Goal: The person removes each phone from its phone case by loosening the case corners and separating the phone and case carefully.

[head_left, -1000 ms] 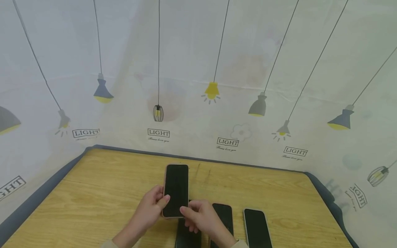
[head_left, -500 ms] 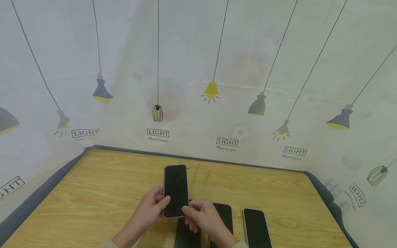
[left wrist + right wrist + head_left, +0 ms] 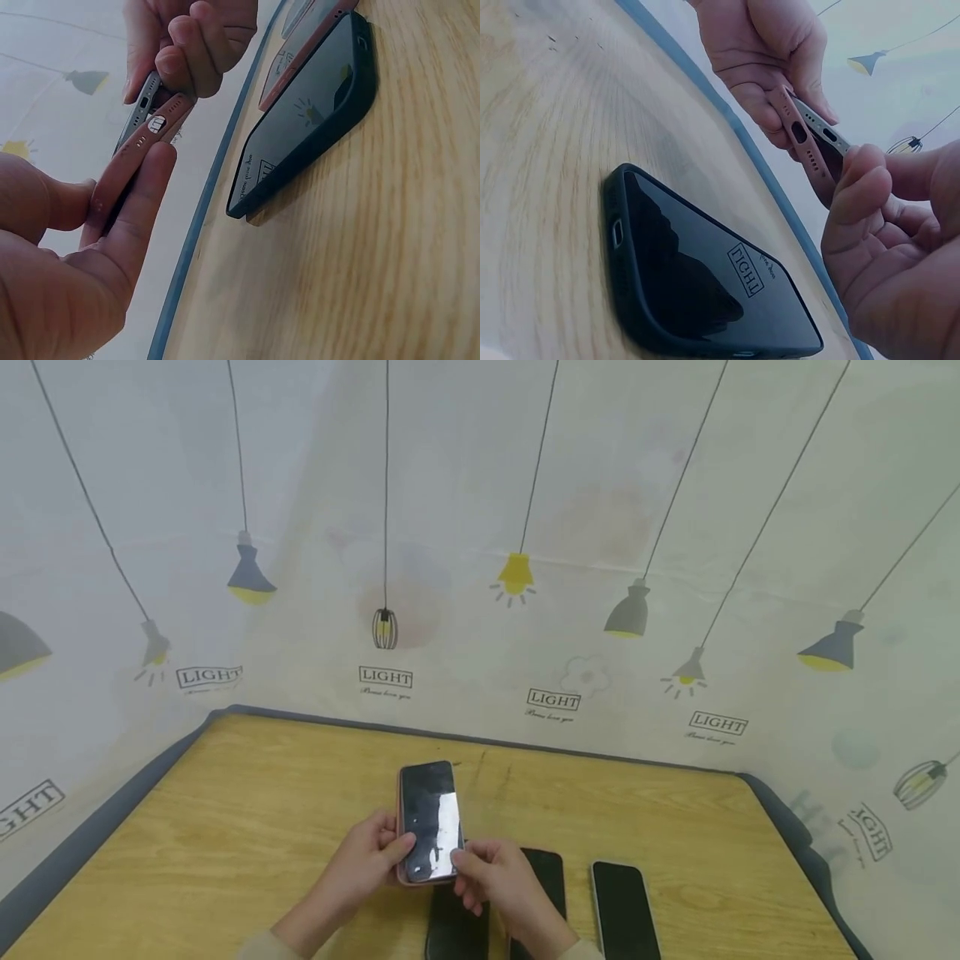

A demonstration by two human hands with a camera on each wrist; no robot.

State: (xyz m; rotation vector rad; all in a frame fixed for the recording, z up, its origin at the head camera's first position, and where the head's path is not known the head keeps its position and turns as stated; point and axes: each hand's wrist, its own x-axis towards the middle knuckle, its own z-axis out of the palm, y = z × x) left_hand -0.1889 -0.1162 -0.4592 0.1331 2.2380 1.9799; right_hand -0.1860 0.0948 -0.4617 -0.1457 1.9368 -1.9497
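Observation:
Both hands hold a smartphone (image 3: 429, 814) and its pink phone case (image 3: 118, 174) above the table, screen toward the head camera. A bright reflection covers part of the screen. My left hand (image 3: 366, 853) grips the left side, thumb over the front edge and fingers behind. My right hand (image 3: 498, 878) pinches the lower right corner with thumb and fingers. In the right wrist view, the phone's grey bottom edge (image 3: 823, 127) stands out of the case at an angle, with a dark gap between them.
On the wooden table (image 3: 225, 827), a dark-green-cased phone (image 3: 705, 277) lies just below the hands. Right of it are a second phone (image 3: 551, 877), partly behind the right hand, and a pale-edged phone (image 3: 626, 910). A printed curtain (image 3: 465, 527) surrounds the table.
The phone's lower right has lifted out of the pink case, and its screen has tilted to catch a bright reflection. Both hands keep their grip, the right shifting slightly right.

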